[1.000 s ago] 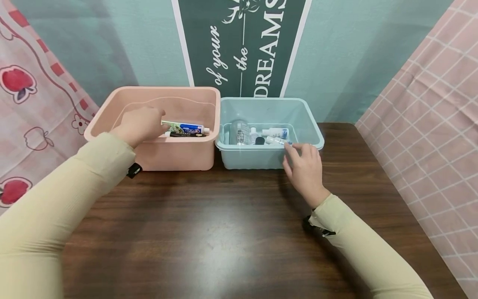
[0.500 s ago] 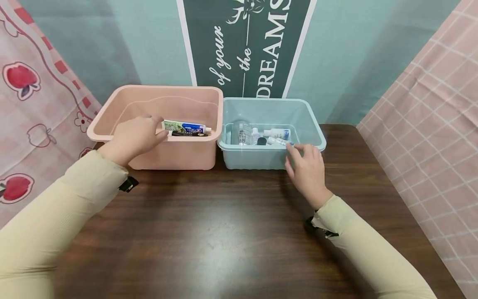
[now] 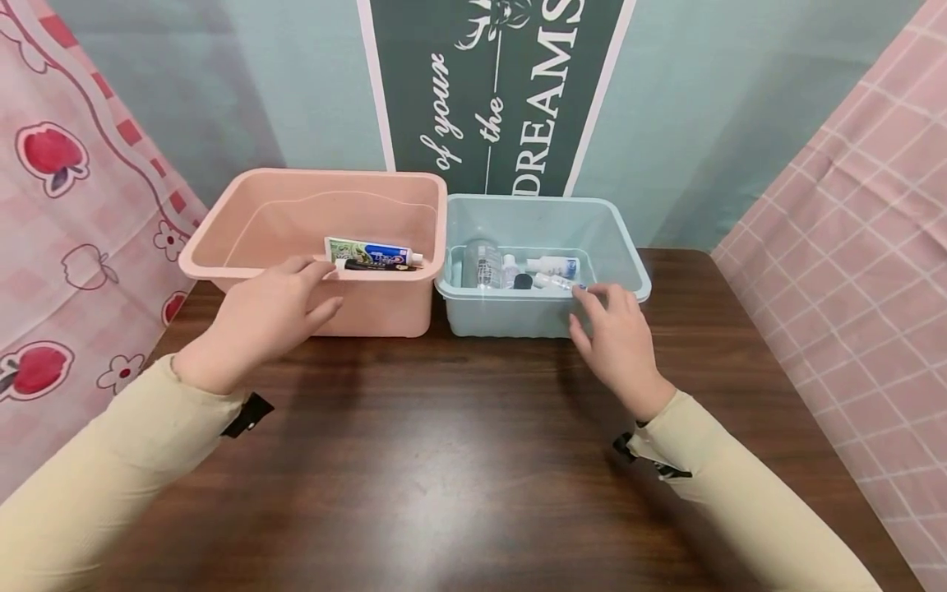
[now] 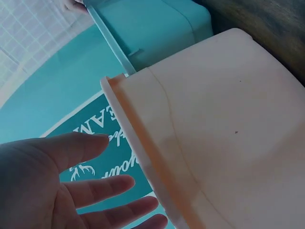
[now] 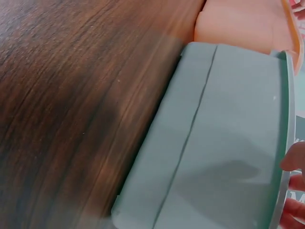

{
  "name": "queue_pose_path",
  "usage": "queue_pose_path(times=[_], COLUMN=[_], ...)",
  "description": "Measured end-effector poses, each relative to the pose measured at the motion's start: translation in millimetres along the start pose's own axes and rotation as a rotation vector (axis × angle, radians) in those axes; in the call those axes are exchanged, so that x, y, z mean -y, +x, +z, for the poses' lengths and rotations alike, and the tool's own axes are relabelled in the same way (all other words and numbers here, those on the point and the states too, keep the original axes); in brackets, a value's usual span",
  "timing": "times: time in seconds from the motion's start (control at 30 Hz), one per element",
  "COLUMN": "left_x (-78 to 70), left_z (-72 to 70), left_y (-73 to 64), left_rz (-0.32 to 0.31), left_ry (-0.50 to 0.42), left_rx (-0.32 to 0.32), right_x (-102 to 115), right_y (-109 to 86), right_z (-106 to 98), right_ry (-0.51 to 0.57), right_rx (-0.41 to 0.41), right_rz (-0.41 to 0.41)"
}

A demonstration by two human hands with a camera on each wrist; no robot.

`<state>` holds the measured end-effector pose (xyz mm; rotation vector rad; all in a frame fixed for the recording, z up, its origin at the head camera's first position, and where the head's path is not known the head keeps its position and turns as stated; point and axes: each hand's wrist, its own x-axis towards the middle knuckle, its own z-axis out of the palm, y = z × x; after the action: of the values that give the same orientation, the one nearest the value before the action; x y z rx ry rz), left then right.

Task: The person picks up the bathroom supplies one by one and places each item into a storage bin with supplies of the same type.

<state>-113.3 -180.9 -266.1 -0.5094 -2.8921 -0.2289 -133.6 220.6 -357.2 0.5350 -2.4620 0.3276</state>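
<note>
Loosely spread, my left hand (image 3: pixel 261 316) holds nothing and sits at the front rim of the pink bin (image 3: pixel 385 308). Its open palm and apart fingers show in the left wrist view. Inside that bin lie a green-and-blue toothpaste tube (image 3: pixel 373 252) and a black tube with a white cap (image 3: pixel 370 265). My right hand (image 3: pixel 616 345) hovers over the front rim of the blue bin (image 3: pixel 510 316), fingers lightly bent, index fingertip near a small white tube (image 3: pixel 553 282). In the right wrist view, its thumb (image 5: pixel 294 157) overlaps the rim.
A clear bottle (image 3: pixel 484 265), a small clear bottle (image 3: pixel 510 270), a black cap (image 3: pixel 522 281) and a white bottle (image 3: pixel 553 265) also lie in the blue bin. Both bins stand side by side on the brown table (image 3: pixel 444 460), against a teal cloth (image 3: pixel 688 107).
My left hand has come up out of the pink bin and back toward me over its front rim, with nothing in it. The right hand has stayed about where it was.
</note>
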Motion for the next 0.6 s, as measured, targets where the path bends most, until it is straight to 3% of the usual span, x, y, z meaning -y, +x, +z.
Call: queue_pose_path(times=[0.2, 0.33, 0.6], left_x=[-6.7, -16.9, -33.4], left_z=[11.1, 18.1, 40.3], left_y=[-15.4, -24.3, -38.4], left_rz=[0.084, 0.12, 0.089], left_ry=[0.032, 0.02, 0.087], left_rx=[-0.103, -0.11, 0.045], right_x=[-0.4, 1.0, 12.5], right_y=[-1.4, -1.7, -12.1], right_z=[-2.5, -7.7, -21.1], right_ry=[-0.011, -0.009, -0.027], right_rx=[0.023, 0.052, 0.24], right_rz=[-0.024, -0.005, 0.008])
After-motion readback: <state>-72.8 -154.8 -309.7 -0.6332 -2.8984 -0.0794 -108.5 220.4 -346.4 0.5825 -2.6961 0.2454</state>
